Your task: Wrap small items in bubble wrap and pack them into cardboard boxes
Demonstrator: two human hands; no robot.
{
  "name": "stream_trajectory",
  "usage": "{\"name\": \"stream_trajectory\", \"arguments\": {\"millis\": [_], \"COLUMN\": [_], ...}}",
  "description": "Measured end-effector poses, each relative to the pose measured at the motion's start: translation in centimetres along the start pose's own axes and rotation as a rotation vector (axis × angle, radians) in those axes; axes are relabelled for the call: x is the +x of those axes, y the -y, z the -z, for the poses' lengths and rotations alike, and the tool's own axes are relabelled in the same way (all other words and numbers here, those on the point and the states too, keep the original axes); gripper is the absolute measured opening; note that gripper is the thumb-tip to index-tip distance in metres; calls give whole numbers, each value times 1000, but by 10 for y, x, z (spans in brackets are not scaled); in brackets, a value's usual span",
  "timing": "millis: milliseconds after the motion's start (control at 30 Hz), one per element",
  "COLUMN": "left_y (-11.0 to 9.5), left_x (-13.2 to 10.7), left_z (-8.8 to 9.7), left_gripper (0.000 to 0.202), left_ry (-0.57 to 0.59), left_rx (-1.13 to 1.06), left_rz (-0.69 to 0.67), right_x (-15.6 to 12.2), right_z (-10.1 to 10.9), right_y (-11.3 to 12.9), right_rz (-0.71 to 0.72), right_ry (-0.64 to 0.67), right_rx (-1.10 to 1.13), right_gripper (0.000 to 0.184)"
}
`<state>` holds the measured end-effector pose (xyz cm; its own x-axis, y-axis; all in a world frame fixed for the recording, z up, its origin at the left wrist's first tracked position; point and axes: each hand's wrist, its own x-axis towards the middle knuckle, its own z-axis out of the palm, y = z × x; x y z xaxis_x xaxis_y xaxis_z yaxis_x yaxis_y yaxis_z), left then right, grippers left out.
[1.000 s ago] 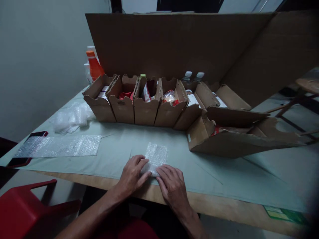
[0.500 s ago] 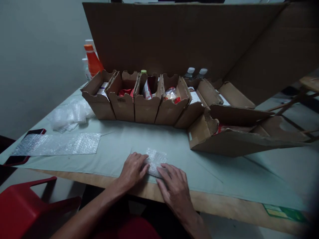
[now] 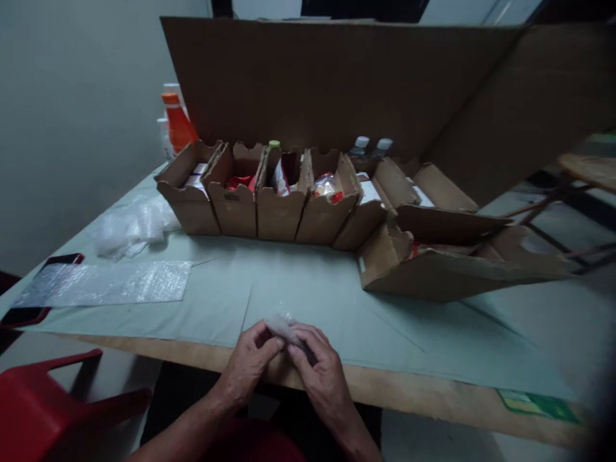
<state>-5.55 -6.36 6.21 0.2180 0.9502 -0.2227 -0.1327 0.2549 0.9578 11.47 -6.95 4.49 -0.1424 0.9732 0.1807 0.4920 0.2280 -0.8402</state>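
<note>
Both hands hold one small piece of bubble wrap, folded or bunched up, near the table's front edge. My left hand pinches its left side with thumb and fingers. On its right side my right hand is closed, thumb beside the left one. A darker part shows at the right hand's fingers; whether something lies inside the wrap I cannot tell. To the left, a long flat strip of bubble wrap lies across a dark red-edged object. Behind the strip sits a heap of crumpled bubble wrap.
A row of cardboard bins with packets and small boxes stands behind my hands. Another cardboard bin lies angled at the right. A tall cardboard panel, an orange bottle and clear bottles are behind. A red stool stands lower left.
The bubble wrap lay flatter on the table between my spread hands; now it is raised and folded, gripped by both. My hands have come closer together. The view has tilted up slightly.
</note>
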Motion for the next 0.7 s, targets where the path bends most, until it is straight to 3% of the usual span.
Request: {"name": "stream_trajectory", "arguments": {"millis": [100, 200, 233, 267, 400, 467, 567, 700], "left_y": [-2, -4, -4, -3, -2, -5, -24, -68], "left_x": [2, 1, 1, 1, 5, 9, 23, 71], "left_z": [-5, -11, -13, -15, -23, -26, -37, -81], "left_gripper": [19, 11, 9, 9, 10, 14, 35, 46], "left_ry": [-39, 65, 120, 168, 234, 217, 162, 107], "left_rx": [172, 436, 491, 523, 576, 594, 637, 722], "left_rz": [-48, -175, -229, -279, -354, -398, -601, -879], "right_x": [-5, -6, -5, -5, -7, -11, -19, -26], "right_z": [15, 39, 46, 51, 66, 74, 94, 132], "right_y": [6, 16, 20, 24, 28, 21, 8, 1], "right_rz": [-21, -69, -79, -87, -96, -114, -163, -221], "right_ry": [-38, 59, 102, 141, 188, 153, 118, 92], "right_rx": [-10, 27, 32, 27, -43, -88, -129, -167], "right_gripper": [26, 69, 74, 69, 11, 9, 11, 9]}}
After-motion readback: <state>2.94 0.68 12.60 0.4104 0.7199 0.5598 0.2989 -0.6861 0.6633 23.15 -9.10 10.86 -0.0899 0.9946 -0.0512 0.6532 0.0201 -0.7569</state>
